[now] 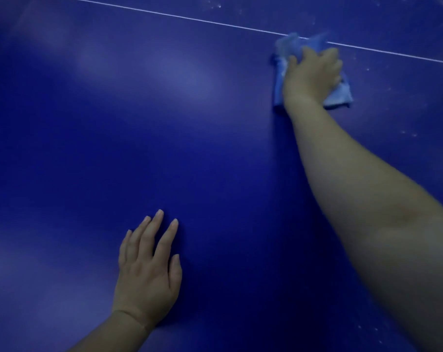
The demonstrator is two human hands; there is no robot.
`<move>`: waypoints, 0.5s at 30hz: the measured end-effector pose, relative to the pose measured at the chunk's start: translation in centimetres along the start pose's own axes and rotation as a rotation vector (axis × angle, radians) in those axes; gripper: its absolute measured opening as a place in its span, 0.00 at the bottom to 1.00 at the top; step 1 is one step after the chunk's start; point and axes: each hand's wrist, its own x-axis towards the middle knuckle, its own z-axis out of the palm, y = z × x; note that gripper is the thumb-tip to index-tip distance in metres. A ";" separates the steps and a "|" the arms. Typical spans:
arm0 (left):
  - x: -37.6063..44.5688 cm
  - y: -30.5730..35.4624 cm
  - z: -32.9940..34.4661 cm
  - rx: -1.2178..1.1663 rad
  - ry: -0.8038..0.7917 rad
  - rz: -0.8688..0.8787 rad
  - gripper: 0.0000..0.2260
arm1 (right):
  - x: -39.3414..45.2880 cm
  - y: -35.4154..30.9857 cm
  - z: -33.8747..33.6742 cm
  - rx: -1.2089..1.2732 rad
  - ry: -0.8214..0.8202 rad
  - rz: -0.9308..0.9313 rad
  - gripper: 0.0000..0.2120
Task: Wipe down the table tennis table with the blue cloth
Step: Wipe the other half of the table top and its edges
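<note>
The dark blue table tennis table [139,135] fills the whole view. A light blue cloth [341,94] lies crumpled on it at the upper right, across the thin white centre line [190,18]. My right hand [313,74] is stretched far out and grips the cloth against the surface, fingers curled into its folds. Much of the cloth is hidden under that hand. My left hand [148,268] rests flat on the table at the lower middle, fingers straight and slightly spread, holding nothing.
Small pale specks and smudges [408,134] dot the table surface to the right of the cloth and beyond the white line at the top right. Soft light reflections lie on the left half of the table.
</note>
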 end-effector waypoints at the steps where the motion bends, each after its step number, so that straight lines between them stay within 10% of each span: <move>1: 0.0 -0.1 0.0 -0.001 -0.001 0.000 0.24 | -0.1 -1.2 0.1 0.011 -0.082 -0.177 0.16; 5: 0.0 0.0 0.2 -0.007 0.001 0.003 0.24 | 4.0 -2.3 -0.4 0.069 -0.315 -0.500 0.20; 12: 0.1 0.0 0.1 -0.003 -0.002 0.005 0.24 | 1.7 6.6 -2.7 0.003 0.085 0.272 0.17; 15: -0.1 0.0 0.2 -0.008 -0.004 -0.001 0.25 | -1.6 4.8 -2.2 0.028 -0.029 -0.079 0.16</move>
